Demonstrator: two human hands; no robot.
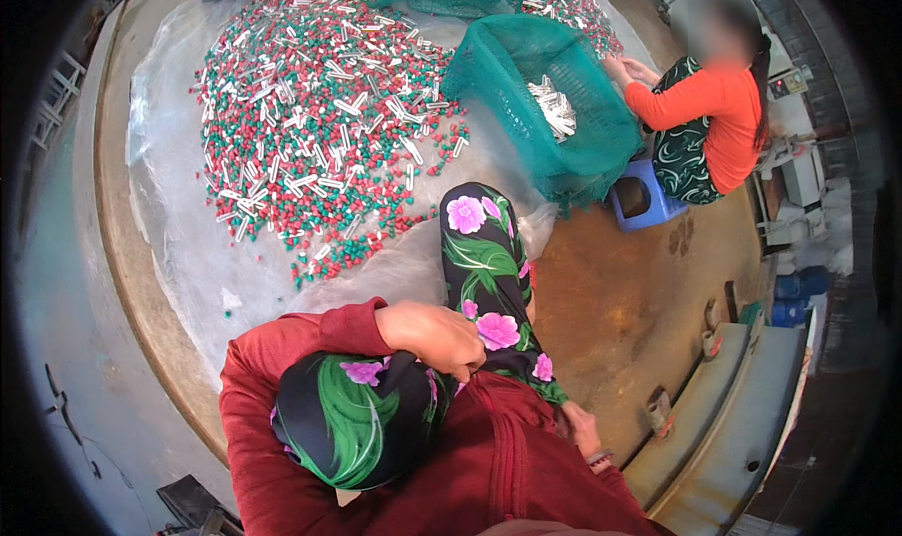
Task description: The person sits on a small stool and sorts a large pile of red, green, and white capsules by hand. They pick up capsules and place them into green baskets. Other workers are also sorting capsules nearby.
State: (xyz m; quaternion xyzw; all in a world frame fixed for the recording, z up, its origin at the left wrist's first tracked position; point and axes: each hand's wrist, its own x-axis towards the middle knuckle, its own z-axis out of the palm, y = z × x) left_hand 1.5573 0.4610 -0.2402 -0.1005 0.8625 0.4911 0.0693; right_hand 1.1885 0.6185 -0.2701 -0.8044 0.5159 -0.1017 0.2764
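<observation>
- Your left hand (437, 334) rests on your black floral-print trouser knee (362, 414), fingers curled loosely over the cloth and holding nothing.
- Your right hand (584, 430) lies low beside your hip, against your dark red jacket (507, 470); it is half hidden, so you cannot tell whether its fingers are spread or closed.
- Your other leg, in the same black floral trousers (484, 254), stretches forward onto the clear plastic sheet (188, 235) spread on the floor.
- On that sheet, well apart from both hands, lies a broad heap of small red, green and white plastic caps and tubes (319, 113).
- Beside the heap stands a green mesh basket (526, 76) holding a small pile of white tubes (552, 107).
- A second person in an orange top (709, 108) sits on a blue plastic stool (644, 198), both hands at the basket's far rim.
- To handle the pieces well, you would probably need to lean forward first; the heap looks out of easy reach from here.
</observation>
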